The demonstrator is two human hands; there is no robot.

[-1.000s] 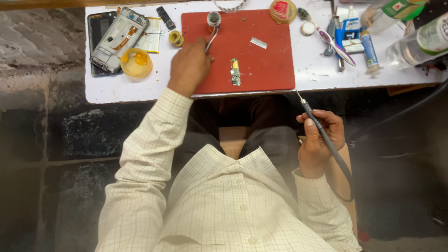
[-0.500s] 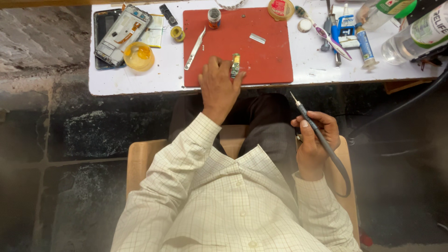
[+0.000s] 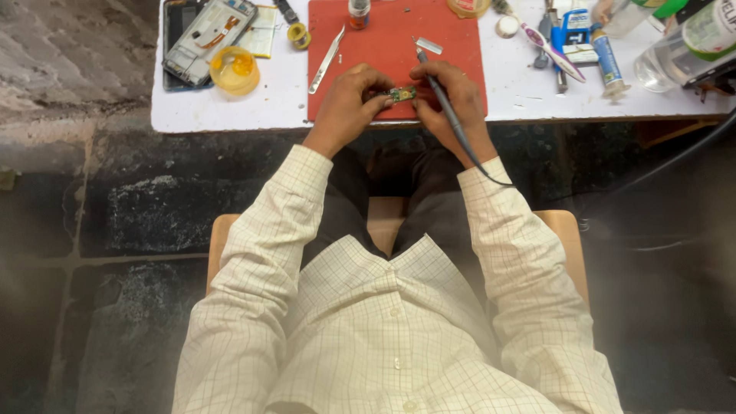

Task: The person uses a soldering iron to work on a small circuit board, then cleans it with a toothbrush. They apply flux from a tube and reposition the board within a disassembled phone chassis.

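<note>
Far right on the white table (image 3: 230, 115): a clear plastic bottle (image 3: 682, 50) lying tilted, with a white label and green cap end; beside it a blue-and-white tube (image 3: 606, 57) and a small blue-and-white box (image 3: 571, 27). Far left: an opened phone (image 3: 203, 34) with bare internals, a round yellow tub (image 3: 234, 69) just near it, a small yellow solder spool (image 3: 299, 36) to its right. On the red work mat (image 3: 383, 46): a metal blade tool (image 3: 327, 60) at the left edge, a small jar (image 3: 358, 11) at the far edge, a little silver plate (image 3: 429, 46).

Left hand (image 3: 349, 103) curled narrow, fingertips pinching the small green circuit board (image 3: 400, 93) at the near edge of the mat. Right hand (image 3: 452, 100) closed around a grey soldering iron (image 3: 441, 96) like a pen, tip pointing far, cable trailing back over the wrist; fingers also touching the board. Both hands meeting at the board, wrists resting at the table's near edge, forearms in checked cream sleeves angled inward from a wooden chair (image 3: 567, 230).
</note>
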